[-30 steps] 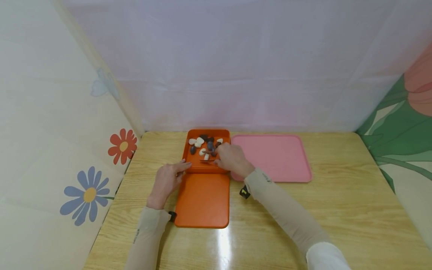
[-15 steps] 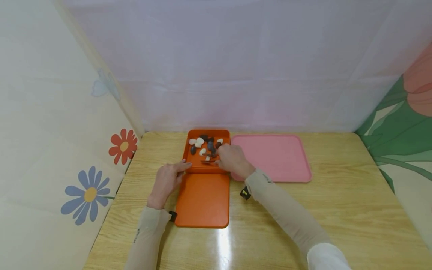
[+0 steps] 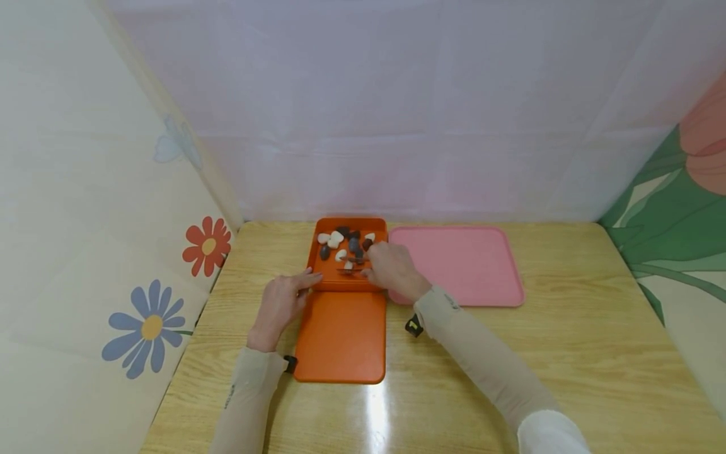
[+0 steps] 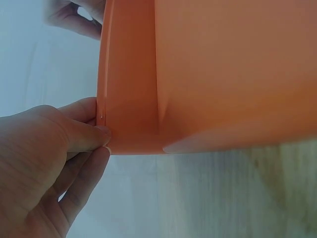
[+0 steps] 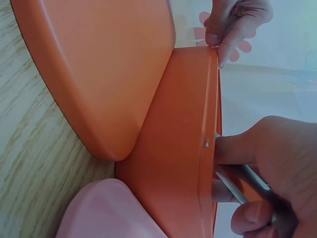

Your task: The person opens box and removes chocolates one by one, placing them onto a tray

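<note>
An orange tray (image 3: pixel 313 255) at the back of the table holds several white, grey and dark pebbles (image 3: pixel 339 243). My left hand (image 3: pixel 308 279) pinches its near left corner; the left wrist view shows thumb and fingers (image 4: pixel 101 141) on the rim (image 4: pixel 129 99). My right hand (image 3: pixel 370 265) reaches over the tray's right side and grips a thin tweezer-like tool (image 3: pixel 350 271) pointing left among the pebbles. In the right wrist view the metal tool (image 5: pixel 237 191) runs through the curled fingers of that hand (image 5: pixel 237 198) above the tray wall (image 5: pixel 183 148).
A second flat orange tray (image 3: pixel 342 337) lies just in front of the first. A pink tray (image 3: pixel 459 265) sits right of it, touching its side. Wood table (image 3: pixel 567 353) with cloth walls on the left, back and right.
My right hand has shifted very slightly to the right with the tool. The left hand and the trays have not moved.
</note>
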Action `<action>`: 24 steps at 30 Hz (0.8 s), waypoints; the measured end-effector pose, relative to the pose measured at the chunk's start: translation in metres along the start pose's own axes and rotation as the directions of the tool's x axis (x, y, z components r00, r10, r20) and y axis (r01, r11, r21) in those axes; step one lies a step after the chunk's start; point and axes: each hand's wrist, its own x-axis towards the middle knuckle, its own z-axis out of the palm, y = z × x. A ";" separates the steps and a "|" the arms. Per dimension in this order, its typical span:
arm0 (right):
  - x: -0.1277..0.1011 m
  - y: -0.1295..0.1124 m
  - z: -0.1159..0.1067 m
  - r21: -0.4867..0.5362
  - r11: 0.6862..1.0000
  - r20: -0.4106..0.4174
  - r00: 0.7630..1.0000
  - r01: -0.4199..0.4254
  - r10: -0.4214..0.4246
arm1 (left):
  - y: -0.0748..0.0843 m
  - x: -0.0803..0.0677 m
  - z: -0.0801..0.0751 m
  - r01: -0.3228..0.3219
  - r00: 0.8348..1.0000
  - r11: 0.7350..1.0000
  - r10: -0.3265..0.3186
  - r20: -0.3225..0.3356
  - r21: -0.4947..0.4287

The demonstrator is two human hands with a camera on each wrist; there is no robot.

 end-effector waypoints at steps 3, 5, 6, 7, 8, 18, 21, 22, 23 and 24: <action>-0.001 0.000 -0.002 0.003 1.000 -0.003 1.000 -0.005 0.005 | 0.001 0.000 0.000 -0.001 1.000 1.000 0.001 -0.002 0.002; -0.002 -0.001 -0.004 0.014 1.000 0.000 1.000 -0.009 0.009 | 0.001 0.000 -0.001 -0.001 1.000 1.000 0.001 -0.002 0.004; -0.002 -0.001 -0.005 0.016 1.000 -0.002 1.000 -0.007 0.007 | 0.001 0.000 -0.001 0.001 1.000 1.000 -0.001 -0.002 0.004; -0.003 -0.001 -0.006 0.019 1.000 -0.001 1.000 -0.009 0.009 | 0.001 0.000 -0.001 0.001 1.000 1.000 -0.001 -0.002 0.005; -0.003 -0.001 -0.007 0.020 1.000 -0.001 1.000 -0.009 0.009 | 0.001 0.000 -0.001 0.002 1.000 1.000 -0.002 -0.001 0.005; -0.004 0.002 -0.014 0.026 0.999 -0.006 1.000 -0.029 0.029 | 0.000 0.001 0.001 -0.001 1.000 1.000 0.001 -0.005 0.005; -0.006 0.003 -0.017 0.051 0.998 -0.006 0.999 -0.035 0.035 | 0.000 0.001 0.001 0.002 1.000 1.000 -0.002 0.000 0.004; -0.006 0.003 -0.018 0.068 0.997 -0.008 0.999 -0.037 0.037 | 0.000 0.001 0.000 0.004 1.000 1.000 -0.004 0.002 0.004; -0.007 0.004 -0.019 0.082 0.996 -0.012 0.999 -0.034 0.036 | 0.000 0.000 0.000 0.005 1.000 1.000 -0.005 0.003 0.005; -0.008 0.004 -0.020 0.087 0.996 -0.014 0.999 -0.034 0.036 | 0.001 0.000 0.000 0.006 1.000 1.000 -0.006 0.005 0.006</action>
